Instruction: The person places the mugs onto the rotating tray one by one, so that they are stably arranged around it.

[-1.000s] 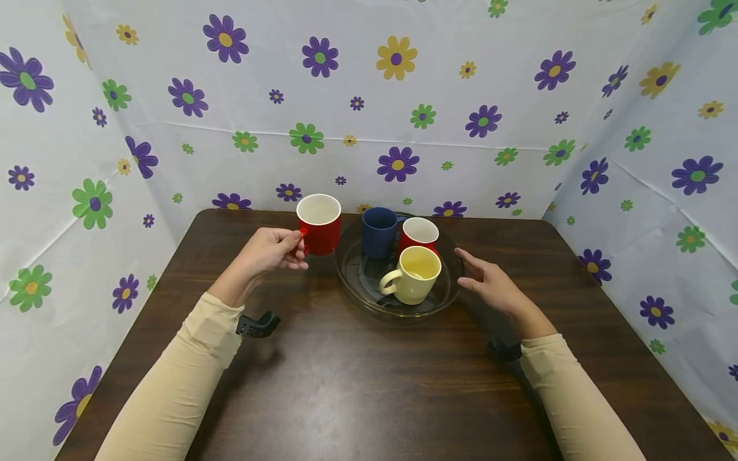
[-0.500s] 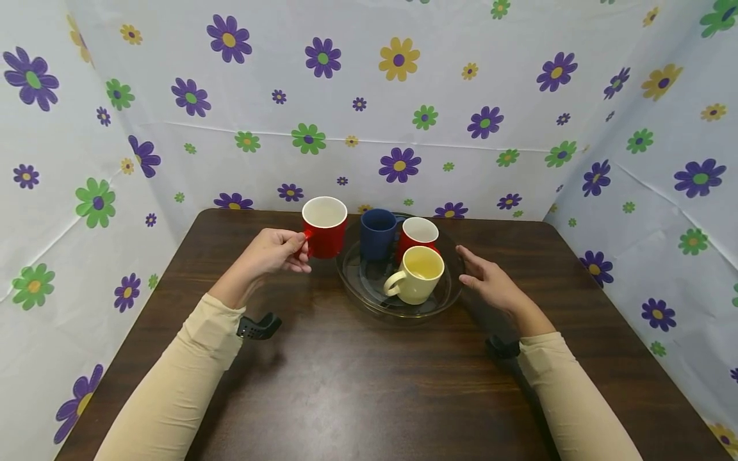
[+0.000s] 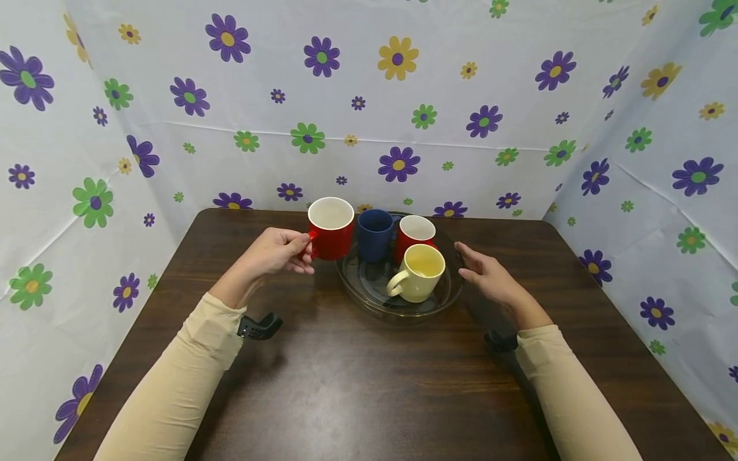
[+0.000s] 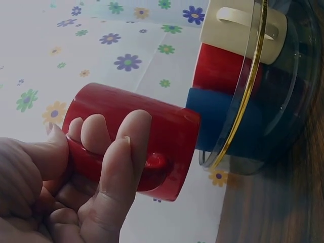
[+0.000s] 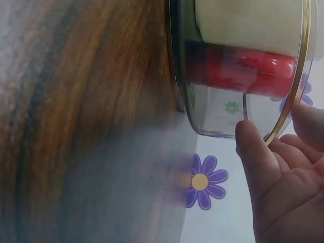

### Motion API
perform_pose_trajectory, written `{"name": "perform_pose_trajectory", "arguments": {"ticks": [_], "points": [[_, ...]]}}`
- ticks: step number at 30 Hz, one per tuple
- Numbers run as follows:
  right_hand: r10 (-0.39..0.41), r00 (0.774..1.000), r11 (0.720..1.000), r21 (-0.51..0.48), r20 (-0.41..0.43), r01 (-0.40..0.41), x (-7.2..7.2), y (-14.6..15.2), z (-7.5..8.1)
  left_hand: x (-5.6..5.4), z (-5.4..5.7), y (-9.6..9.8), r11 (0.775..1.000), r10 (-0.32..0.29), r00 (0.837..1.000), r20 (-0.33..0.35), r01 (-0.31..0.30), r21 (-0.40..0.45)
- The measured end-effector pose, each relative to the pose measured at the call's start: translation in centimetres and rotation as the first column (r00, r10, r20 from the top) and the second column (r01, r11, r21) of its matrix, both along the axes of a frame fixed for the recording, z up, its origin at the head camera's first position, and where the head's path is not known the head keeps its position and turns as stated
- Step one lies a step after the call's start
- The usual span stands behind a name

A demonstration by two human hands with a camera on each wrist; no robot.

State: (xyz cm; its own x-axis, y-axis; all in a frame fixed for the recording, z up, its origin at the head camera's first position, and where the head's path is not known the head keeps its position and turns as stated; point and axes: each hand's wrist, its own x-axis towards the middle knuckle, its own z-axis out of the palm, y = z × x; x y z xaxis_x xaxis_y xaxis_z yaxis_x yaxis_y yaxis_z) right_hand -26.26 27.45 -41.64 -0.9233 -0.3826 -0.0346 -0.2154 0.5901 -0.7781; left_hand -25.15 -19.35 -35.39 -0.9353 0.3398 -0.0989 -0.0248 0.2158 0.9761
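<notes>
My left hand [image 3: 279, 250] pinches the handle of a red mug [image 3: 333, 244] with a white inside, upright just left of a glass bowl [image 3: 369, 296]. The left wrist view has the fingers hooked through that handle, and the mug's rim overlaps the blue mug. Inside the bowl stand a blue mug [image 3: 375, 238], a second red mug [image 3: 414, 238] behind, and a pale yellow mug [image 3: 419, 280] in front, its handle facing left. My right hand [image 3: 490, 276] is at the bowl's right side, its relaxed fingers right at the gold rim [image 5: 291, 96].
A dark wooden table [image 3: 369, 384] lies beneath everything. White cloth [image 3: 369, 83] printed with flowers hangs behind and on both sides. A dark band [image 3: 259, 326] is worn on the left wrist, another [image 3: 500, 341] on the right.
My left hand has carried the red mug a little to the right, nearer the blue mug and over the bowl's left edge. The right hand has stayed almost still.
</notes>
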Motion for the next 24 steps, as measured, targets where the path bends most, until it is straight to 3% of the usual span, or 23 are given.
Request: {"name": "perform_pose_trajectory", "arguments": {"ticks": [11,18,24], "points": [[0.010,0.999,0.998,-0.061,0.040,-0.008,-1.3,0.2,-0.2,0.0,-0.3,0.3,0.998,-0.070,0.997,-0.024,0.070,0.003],[0.029,0.997,0.996,-0.084,0.065,-0.024,-2.4,0.4,-0.4,0.0,-0.3,0.5,0.991,-0.130,0.991,-0.024,0.129,-0.043],[0.036,0.994,0.995,-0.093,0.101,-0.026,-3.1,0.2,-0.2,0.0,-0.2,0.8,0.989,-0.137,0.990,-0.015,0.136,-0.054]]}}
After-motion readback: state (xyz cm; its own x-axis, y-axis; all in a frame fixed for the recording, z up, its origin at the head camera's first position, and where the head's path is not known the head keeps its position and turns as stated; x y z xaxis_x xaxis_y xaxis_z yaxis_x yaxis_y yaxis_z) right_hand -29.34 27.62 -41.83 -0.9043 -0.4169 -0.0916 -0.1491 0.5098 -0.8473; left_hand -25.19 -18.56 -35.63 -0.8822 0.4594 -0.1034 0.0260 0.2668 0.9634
